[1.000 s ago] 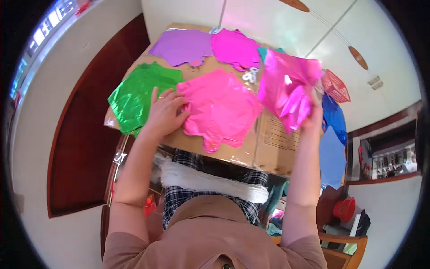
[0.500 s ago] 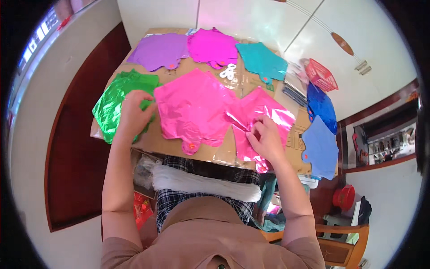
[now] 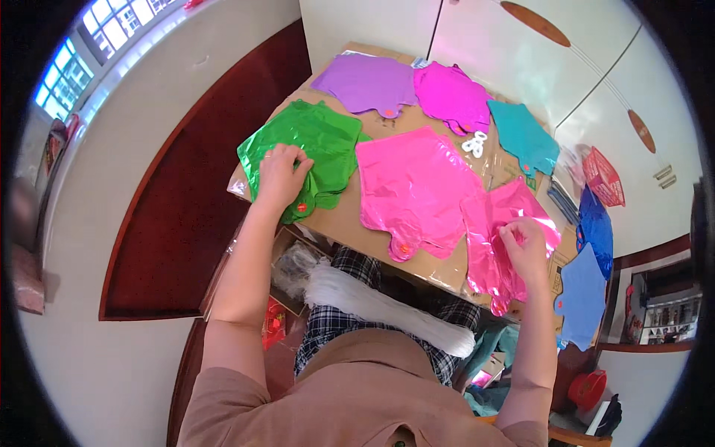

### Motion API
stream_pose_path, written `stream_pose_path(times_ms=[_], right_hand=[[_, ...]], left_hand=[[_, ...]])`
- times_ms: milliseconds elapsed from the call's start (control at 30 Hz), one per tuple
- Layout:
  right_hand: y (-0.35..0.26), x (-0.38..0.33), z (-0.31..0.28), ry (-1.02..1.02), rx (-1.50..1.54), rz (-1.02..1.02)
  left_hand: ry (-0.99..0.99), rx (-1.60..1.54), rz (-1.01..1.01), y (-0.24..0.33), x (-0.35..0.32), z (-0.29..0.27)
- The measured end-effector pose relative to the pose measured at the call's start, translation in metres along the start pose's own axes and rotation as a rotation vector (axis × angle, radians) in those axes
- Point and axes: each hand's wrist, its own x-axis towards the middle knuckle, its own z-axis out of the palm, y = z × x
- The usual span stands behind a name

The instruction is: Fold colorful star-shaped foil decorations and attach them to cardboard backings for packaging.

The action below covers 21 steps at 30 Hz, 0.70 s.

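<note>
Flat, uninflated star-shaped foil balloons lie in stacks on a cardboard-topped table. My left hand (image 3: 283, 175) rests over the green foil balloons (image 3: 328, 138) at the left, its fingers curled and closed on the top sheet. At the right, my right hand (image 3: 523, 242) pinches a crumpled pink foil balloon (image 3: 488, 253), which overlaps the edge of a smooth stack of pink foil balloons (image 3: 417, 190). Each visible balloon neck carries a small red-orange mark. Part of the green foil is hidden under my left hand.
Purple (image 3: 369, 82), magenta (image 3: 453, 97) and teal foil balloons (image 3: 523, 138) lie along the back. Dark blue (image 3: 594, 231) and light blue ones (image 3: 583, 296) hang over the right side. White clips (image 3: 474, 144) lie mid-table. A white strand bundle (image 3: 387, 311) crosses my lap.
The view has swung so the table sits further right. My left hand has moved from the green stack's right side onto its near left part. My right hand still holds the pink balloon, now more crumpled.
</note>
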Motion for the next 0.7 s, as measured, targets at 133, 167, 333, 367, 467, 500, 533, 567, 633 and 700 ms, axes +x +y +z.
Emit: stream_pose_path(times_ms=[133, 167, 333, 367, 467, 500, 533, 567, 633, 700], right_hand=[[-0.031, 0.018, 0.0, 0.08, -0.166, -0.142], [-0.043, 0.023, 0.004, 0.096, -0.185, -0.187], [-0.096, 0.053, 0.035, 0.02, 0.034, -0.338], [-0.107, 0.06, 0.043, -0.016, 0.091, -0.353], [-0.138, 0.083, 0.079, -0.134, 0.169, -0.473], [-0.147, 0.093, 0.096, -0.169, 0.224, -0.533], [-0.152, 0.101, 0.117, -0.146, 0.215, -0.58], [-0.159, 0.11, 0.135, -0.124, 0.21, -0.63], [-0.185, 0.127, 0.15, -0.38, 0.2, -0.255], [-0.202, 0.14, 0.16, -0.537, 0.348, 0.099]], left_hand=[[-0.043, 0.012, -0.05, 0.024, 0.003, -0.006], [-0.026, 0.042, -0.03, 0.024, 0.001, -0.004], [0.017, -0.019, 0.002, 0.01, 0.005, 0.003], [0.008, -0.062, -0.018, 0.007, 0.008, 0.003], [-0.018, -0.201, -0.078, 0.005, 0.014, 0.004], [-0.026, -0.247, -0.103, 0.005, 0.014, 0.004], [-0.048, -0.269, -0.117, 0.007, 0.016, 0.003], [-0.068, -0.287, -0.134, 0.008, 0.018, 0.0], [-0.088, -0.317, -0.162, 0.004, 0.018, -0.003], [-0.095, -0.354, -0.169, 0.002, 0.019, -0.004]])
